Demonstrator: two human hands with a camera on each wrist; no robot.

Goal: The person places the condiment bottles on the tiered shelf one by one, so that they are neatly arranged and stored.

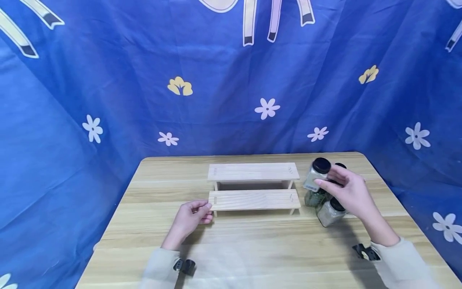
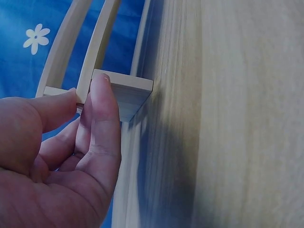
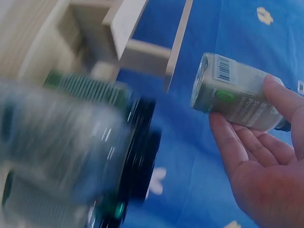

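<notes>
Right fingers (image 1: 326, 185) pinching lifted spice jar (image 1: 316, 175), left fingers (image 1: 203, 207) touching wooden rack (image 1: 254, 199) end

A clear jar (image 1: 316, 176) with a black cap, pale powder inside, sits raised and slightly tilted at centre right. The two-step wooden rack (image 1: 254, 188) stands upright at frame centre.

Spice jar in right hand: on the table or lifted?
Lifted. The right hand holds the spice jar above the other jars; the right wrist view shows blue cloth behind it, nothing under its base.
</notes>
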